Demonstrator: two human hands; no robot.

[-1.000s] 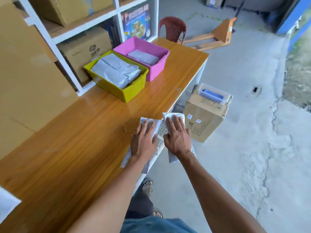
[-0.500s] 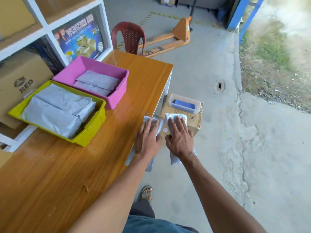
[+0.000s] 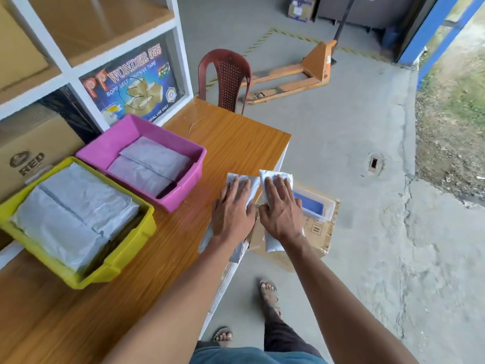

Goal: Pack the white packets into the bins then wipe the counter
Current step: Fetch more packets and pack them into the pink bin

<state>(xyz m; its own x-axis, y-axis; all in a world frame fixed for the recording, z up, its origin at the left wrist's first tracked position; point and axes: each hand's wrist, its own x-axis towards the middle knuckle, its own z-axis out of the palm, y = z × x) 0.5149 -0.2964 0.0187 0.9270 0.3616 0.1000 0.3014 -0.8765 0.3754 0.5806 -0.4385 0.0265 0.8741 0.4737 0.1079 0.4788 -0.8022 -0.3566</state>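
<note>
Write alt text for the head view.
Left hand and right hand each lie flat on a white packet at the counter edge. A pink bin and a yellow bin hold more packets.

Single head-worn wide-angle view, looking forward and down, close over both arms, surface (image 3: 110,298) at left, floor (image 3: 367,258) at right.

left hand (image 3: 232,211) lies flat on a white packet (image 3: 242,179) at the table (image 3: 236,137) edge; right hand (image 3: 282,208) carries another packet (image 3: 274,176) beside it, near the pink bin (image 3: 105,151) and yellow bin (image 3: 123,258).
</note>
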